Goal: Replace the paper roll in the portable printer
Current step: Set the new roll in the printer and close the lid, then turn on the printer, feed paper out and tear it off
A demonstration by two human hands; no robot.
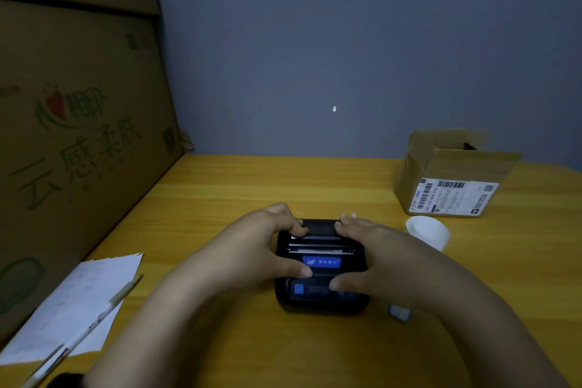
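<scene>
A small black portable printer (321, 264) with a blue label on its lid sits on the yellow wooden table (252, 186), in front of me at the centre. My left hand (267, 242) grips its left side, fingers over the far top edge and thumb near the blue label. My right hand (374, 258) grips the right side the same way, thumb on the front panel. A white paper roll (428, 231) lies on the table just right of the printer, apart from both hands. The printer's lid looks closed; the inside is hidden.
Large cardboard boxes (78, 135) wall off the left side. An open small carton (453, 179) with a shipping label stands at the back right. White paper sheets (78, 302) and a pen (94, 321) lie front left. A small white and blue object (400, 312) rests under my right wrist.
</scene>
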